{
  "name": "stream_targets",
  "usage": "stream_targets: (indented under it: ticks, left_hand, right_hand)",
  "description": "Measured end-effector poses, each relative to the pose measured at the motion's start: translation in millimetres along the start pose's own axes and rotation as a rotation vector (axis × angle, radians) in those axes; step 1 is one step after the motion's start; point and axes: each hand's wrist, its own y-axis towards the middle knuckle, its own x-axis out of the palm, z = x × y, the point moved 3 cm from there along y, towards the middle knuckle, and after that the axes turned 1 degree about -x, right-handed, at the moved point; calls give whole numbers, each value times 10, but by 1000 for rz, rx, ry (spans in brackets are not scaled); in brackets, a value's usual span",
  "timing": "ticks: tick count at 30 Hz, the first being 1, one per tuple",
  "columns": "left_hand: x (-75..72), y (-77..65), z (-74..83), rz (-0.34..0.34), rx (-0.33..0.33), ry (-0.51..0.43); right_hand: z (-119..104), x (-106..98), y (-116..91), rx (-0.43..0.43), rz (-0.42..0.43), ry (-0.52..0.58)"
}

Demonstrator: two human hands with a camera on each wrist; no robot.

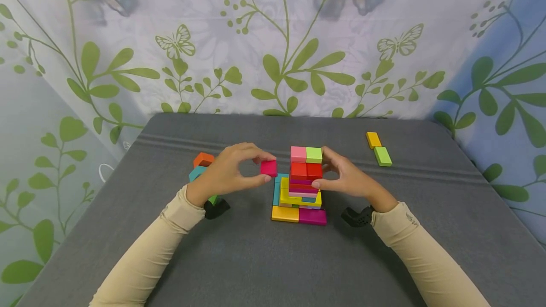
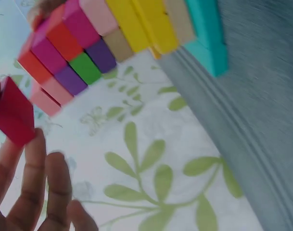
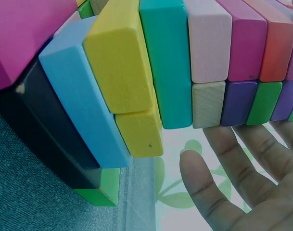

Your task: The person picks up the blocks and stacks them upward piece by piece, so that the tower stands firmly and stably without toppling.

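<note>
My left hand (image 1: 228, 169) pinches a crimson block (image 1: 268, 168) between thumb and fingertips, just left of the tower's upper part. In the left wrist view the same crimson block (image 2: 14, 113) stands apart from the tower (image 2: 93, 43). The tower of coloured wooden blocks (image 1: 304, 170) has a pink and a light green block side by side on top. My right hand (image 1: 347, 176) holds the tower's right side, its thumb on the front edge and its fingers reaching behind. The right wrist view shows those fingers (image 3: 247, 168) along the tower's far side.
Wider teal, yellow and magenta blocks form the base (image 1: 286, 214) on the grey table (image 1: 264, 269). Beyond my left wrist lie an orange block (image 1: 204, 159) and a teal block (image 1: 196, 173). At the back right are a yellow block (image 1: 373, 139) and a light green block (image 1: 383, 156).
</note>
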Motion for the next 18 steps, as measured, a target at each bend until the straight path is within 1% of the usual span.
stream_targets:
  ticks: [5, 9, 11, 14, 18]
  left_hand:
    - [54, 121, 141, 86, 63, 18]
    - [103, 198, 229, 120, 100, 61]
    - [122, 223, 274, 124, 110, 104]
    - [160, 251, 331, 129, 134, 197]
    - [213, 277, 361, 135, 157, 295]
  right_hand:
    - [1, -1, 0, 12, 4, 4]
    - [5, 2, -2, 9, 4, 6]
    - [2, 5, -3, -1, 2, 7]
    - [-10, 7, -3, -17, 1, 2]
    - [-8, 8, 0, -18, 3, -4]
